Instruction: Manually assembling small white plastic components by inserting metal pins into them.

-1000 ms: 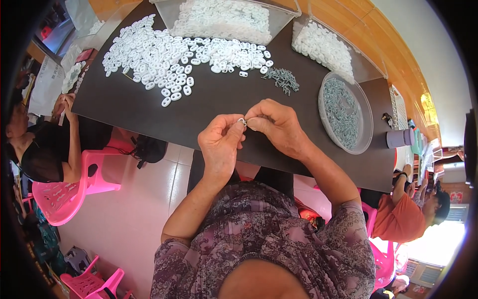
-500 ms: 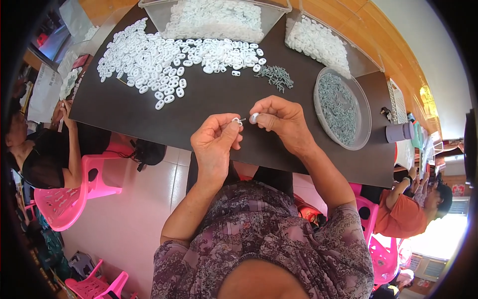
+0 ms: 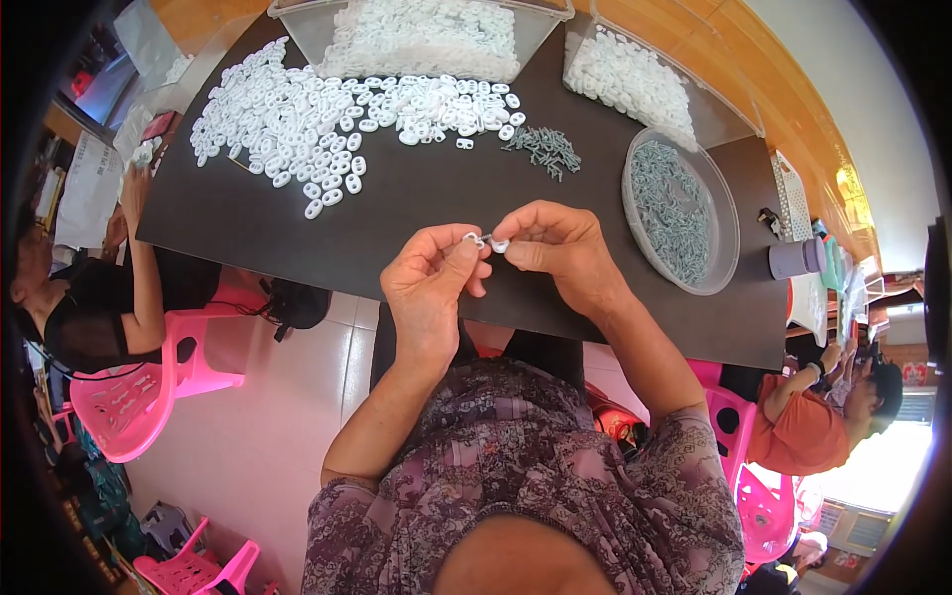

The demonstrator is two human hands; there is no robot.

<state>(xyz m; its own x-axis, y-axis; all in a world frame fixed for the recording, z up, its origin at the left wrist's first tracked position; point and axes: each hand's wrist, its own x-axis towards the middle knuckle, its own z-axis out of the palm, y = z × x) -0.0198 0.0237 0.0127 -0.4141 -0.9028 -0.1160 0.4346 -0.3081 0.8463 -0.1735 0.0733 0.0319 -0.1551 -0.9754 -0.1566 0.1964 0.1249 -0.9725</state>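
My left hand (image 3: 428, 283) and my right hand (image 3: 555, 243) meet above the near edge of the dark table (image 3: 397, 228). Between their fingertips they pinch a small white plastic piece (image 3: 486, 241) with a thin grey pin; which hand holds which part I cannot tell. A spread of white plastic pieces (image 3: 317, 119) lies at the far left of the table. A small heap of grey pins (image 3: 543, 149) lies beyond my right hand, and a round clear dish (image 3: 729, 228) of more pins sits to the right.
Two clear bins of white pieces (image 3: 416, 35) (image 3: 635, 79) stand at the table's far edge. A grey cup (image 3: 793, 260) stands at the right end. A person in black (image 3: 89, 297) sits on a pink chair at left; a person in orange (image 3: 803, 426) sits at lower right.
The two hands have stayed together over the table's near edge, fingertips shifting slightly on the small white piece. The view has tilted a little.
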